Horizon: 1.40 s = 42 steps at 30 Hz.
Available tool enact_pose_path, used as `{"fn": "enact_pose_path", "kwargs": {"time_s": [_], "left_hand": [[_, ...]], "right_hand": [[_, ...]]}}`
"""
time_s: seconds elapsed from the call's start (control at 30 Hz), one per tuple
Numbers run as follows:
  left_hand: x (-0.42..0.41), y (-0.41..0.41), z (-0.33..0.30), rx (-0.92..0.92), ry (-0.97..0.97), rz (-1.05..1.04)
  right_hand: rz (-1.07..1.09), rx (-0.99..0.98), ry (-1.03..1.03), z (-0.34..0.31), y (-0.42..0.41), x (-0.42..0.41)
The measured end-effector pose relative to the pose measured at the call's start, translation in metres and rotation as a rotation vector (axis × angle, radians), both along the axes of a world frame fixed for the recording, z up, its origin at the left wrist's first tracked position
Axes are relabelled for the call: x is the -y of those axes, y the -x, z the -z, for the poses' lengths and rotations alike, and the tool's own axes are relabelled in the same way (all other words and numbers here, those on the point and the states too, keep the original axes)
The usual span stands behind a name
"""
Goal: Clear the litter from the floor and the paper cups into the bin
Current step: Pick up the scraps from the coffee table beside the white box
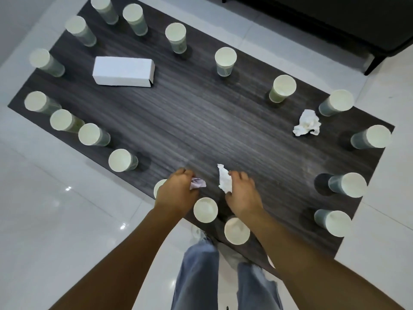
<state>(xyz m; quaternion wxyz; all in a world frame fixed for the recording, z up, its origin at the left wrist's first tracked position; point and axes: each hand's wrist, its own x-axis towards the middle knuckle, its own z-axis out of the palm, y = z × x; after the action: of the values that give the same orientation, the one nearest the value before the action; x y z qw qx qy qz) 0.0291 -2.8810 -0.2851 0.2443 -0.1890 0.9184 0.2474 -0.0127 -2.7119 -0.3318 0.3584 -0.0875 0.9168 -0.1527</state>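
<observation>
Paper cups (122, 160) ring the edge of the dark wood-grain counter (190, 113), which stands on a white tiled floor (55, 209). A white box (123, 71) lies at the far left. At the near edge, the left hand (176, 193) has its grip curled round a small purplish crumpled scrap (197, 183). Just beside it, the right hand (242, 193) pinches a white crumpled tissue (224, 180) on the counter top. Farther right, another crumpled white tissue (307, 123) lies loose among the cups.

Head view, steeply down over table (201, 113)
</observation>
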Motion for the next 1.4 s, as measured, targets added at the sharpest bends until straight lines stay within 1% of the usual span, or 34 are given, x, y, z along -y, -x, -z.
{"fn": "enact_pose_path", "kwargs": {"time_s": [0.1,0.23,0.3,0.43,0.6,0.73,0.87,1.1,1.4], "left_hand": [[0.019,0.004,0.012,-0.015,0.008,0.013],[0.037,0.007,0.027,-0.011,-0.018,0.008],[0.043,0.008,0.031,-0.007,-0.031,0.016],[0.050,0.009,0.034,-0.004,-0.056,0.019],[0.050,0.005,0.027,-0.059,-0.039,-0.020],[0.044,-0.013,0.006,-0.099,-0.020,-0.071],[0.030,-0.045,-0.030,-0.139,0.003,-0.190],[-0.027,-0.141,-0.095,-0.194,0.061,-0.476],[-0.124,-0.289,-0.163,-0.162,0.124,-0.845]], "right_hand": [[-0.038,-0.005,-0.075,0.024,0.010,0.016],[-0.057,-0.014,-0.106,0.049,0.009,0.034],[-0.100,-0.017,-0.134,0.056,0.003,0.039],[-0.184,-0.111,-0.183,0.060,-0.006,0.037],[-0.141,-0.104,-0.154,0.052,-0.004,0.026],[-0.138,-0.096,-0.110,0.024,-0.003,0.027],[-0.209,-0.105,-0.032,-0.022,-0.014,0.030],[-0.500,-0.135,0.122,-0.112,-0.076,0.016],[-0.877,-0.082,0.195,-0.194,-0.186,-0.024]]}}
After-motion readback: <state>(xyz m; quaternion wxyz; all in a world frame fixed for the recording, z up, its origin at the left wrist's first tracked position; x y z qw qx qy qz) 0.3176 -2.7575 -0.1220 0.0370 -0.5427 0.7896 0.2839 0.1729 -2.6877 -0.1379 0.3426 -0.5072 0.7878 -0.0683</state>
